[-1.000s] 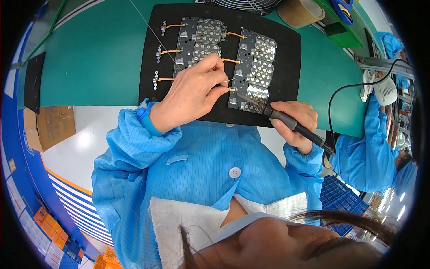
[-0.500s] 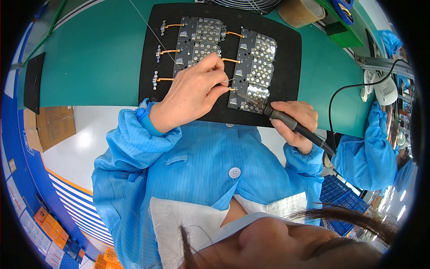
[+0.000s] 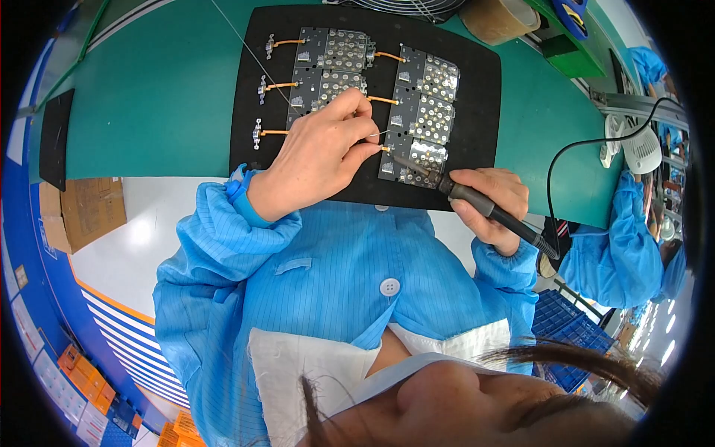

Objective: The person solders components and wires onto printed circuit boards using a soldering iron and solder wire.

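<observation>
My right hand (image 3: 495,201) is closed around the dark handle of a soldering iron (image 3: 515,226). Its metal tip points up and left over the nearest circuit board (image 3: 398,165) in the right column, close to the solder pad at that board's left edge. With finger and thumb pinched, my left hand (image 3: 316,156) holds a thin solder wire (image 3: 280,89), whose end pokes out toward the same edge. The short orange lead (image 3: 385,149) at my left fingertips reaches the board; the rest of it is hidden by the hand. The iron's tip and the lead look nearly touching.
More dark boards (image 3: 313,52) with round metal contacts lie in two columns on a black mat (image 3: 477,112), with orange leads and small connectors. Beyond are a tape roll (image 3: 499,21) and a fan grille (image 3: 406,6). A black cord (image 3: 550,179) loops at right, near another person's blue sleeve (image 3: 614,253).
My hands, the iron and the boards look unmoved. At the right, the other person's blue sleeve has shifted slightly.
</observation>
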A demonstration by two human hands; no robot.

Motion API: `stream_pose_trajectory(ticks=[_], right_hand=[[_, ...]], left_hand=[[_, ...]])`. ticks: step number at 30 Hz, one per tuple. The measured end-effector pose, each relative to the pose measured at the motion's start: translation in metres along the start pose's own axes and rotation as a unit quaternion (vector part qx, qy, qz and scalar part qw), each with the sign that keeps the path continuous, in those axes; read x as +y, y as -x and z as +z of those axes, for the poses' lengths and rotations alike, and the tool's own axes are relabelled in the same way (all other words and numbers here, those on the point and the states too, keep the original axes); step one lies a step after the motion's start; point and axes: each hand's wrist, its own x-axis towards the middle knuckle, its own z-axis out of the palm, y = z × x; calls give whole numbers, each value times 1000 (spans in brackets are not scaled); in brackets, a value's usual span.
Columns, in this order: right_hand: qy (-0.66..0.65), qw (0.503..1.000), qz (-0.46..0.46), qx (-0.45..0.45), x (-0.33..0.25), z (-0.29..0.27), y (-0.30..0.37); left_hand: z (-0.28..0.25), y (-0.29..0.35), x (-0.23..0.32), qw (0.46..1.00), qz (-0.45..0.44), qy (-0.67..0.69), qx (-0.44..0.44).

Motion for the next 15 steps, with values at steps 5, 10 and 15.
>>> stream_pose_trajectory(ticks=[5, 10, 15], right_hand=[[-2, 1000, 5, -11, -3, -5, -1], [2, 999, 35, 7, -6, -15, 2], [70, 988, 121, 70, -8, -32, 13]], left_hand=[[0, 0, 0, 1000, 0, -2, 0], [-1, -1, 0, 1000, -10, -3, -9], [-3, 2, -3, 999, 18, 27, 38]])
